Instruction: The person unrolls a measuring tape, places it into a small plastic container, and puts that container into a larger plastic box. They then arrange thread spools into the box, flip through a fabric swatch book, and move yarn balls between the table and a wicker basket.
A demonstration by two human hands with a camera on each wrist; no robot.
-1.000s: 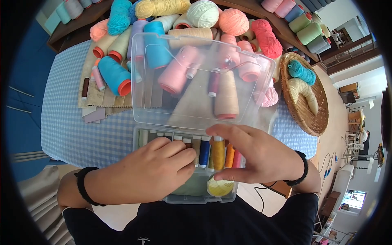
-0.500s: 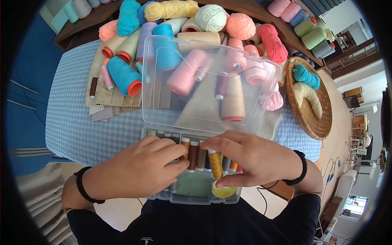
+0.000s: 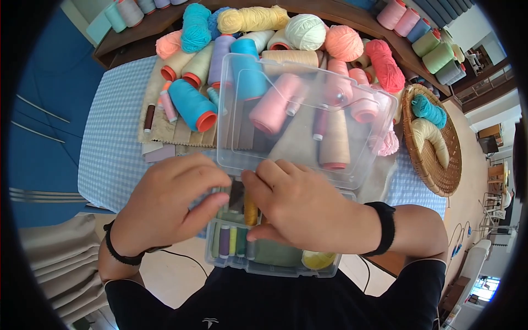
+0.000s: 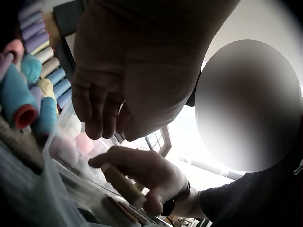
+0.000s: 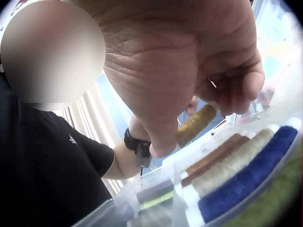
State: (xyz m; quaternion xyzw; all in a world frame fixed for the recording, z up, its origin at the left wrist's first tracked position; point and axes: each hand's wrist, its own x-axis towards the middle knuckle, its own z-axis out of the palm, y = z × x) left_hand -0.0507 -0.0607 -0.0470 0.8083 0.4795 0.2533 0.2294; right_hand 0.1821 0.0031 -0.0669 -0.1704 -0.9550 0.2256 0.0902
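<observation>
My right hand (image 3: pixel 302 206) pinches a mustard-gold thread spool (image 3: pixel 251 212) between thumb and fingers, over the left part of a clear plastic box (image 3: pixel 275 270). In the right wrist view the spool is tilted, above a row with a brown spool (image 5: pixel 213 163), a cream spool (image 5: pixel 232 163) and a blue spool (image 5: pixel 251 175). My left hand (image 3: pixel 170 201) is beside the box's left end, holding nothing, fingers loosely bent with the thumb apart. A purple spool (image 3: pixel 224 242) and a yellow-green spool (image 3: pixel 232 242) lie in the front left compartment. My right hand hides much of the back row.
The box's transparent lid (image 3: pixel 223 135) stands raised behind it. Beyond are thread cones, such as a blue cone (image 3: pixel 190 104), and yarn balls (image 3: pixel 306 32). A wicker basket (image 3: pixel 410 132) with two yarn skeins is at the right. A yellow round item (image 3: pixel 318 260) sits front right in the box.
My right hand has lifted the gold spool from the right part of the row and carried it left. My left hand has drawn back left, away from the spools.
</observation>
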